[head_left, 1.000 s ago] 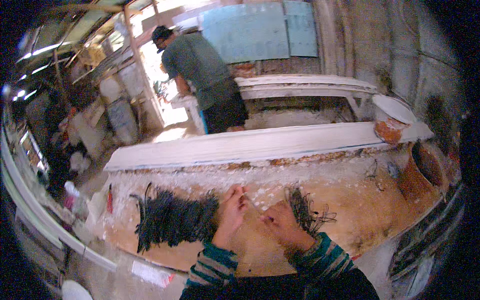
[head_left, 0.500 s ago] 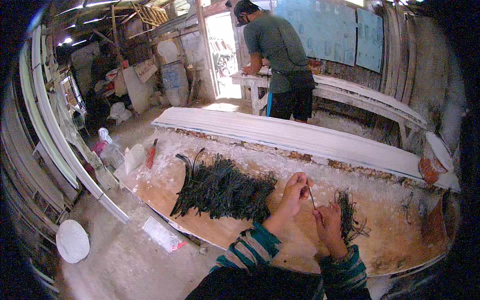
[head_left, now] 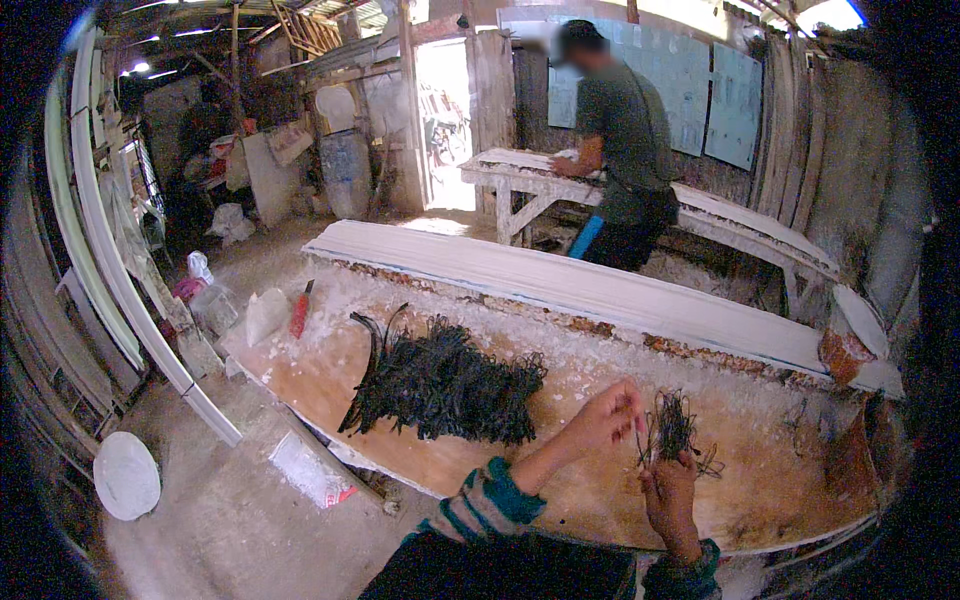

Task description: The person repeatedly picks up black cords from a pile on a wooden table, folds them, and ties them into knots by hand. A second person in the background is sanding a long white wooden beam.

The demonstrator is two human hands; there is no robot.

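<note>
Above the work board, my left hand (head_left: 606, 416) is raised with bent fingers. Its fingertips are smeared by motion, so what they hold cannot be made out. My right hand (head_left: 672, 496) is lower and to the right, its fingers closed on a thin black strip (head_left: 643, 447) that rises toward my left fingertips. Just beyond the right hand lies a small loose bunch of black strips (head_left: 676, 420). A much larger pile of black strips (head_left: 450, 385) is spread on the board to the left of my hands.
The brown board (head_left: 590, 500) carries white crumbs along its far side. Behind it runs a long white moulding (head_left: 560, 290). A red-handled tool (head_left: 300, 312) lies at the left beside a white bag (head_left: 266, 316). Another person (head_left: 630, 140) stands at a far bench (head_left: 520, 165).
Both hands have moved: the left slightly right and down, the right down toward the small bunch. The other person has shifted right along the far bench. My view has turned slightly.
</note>
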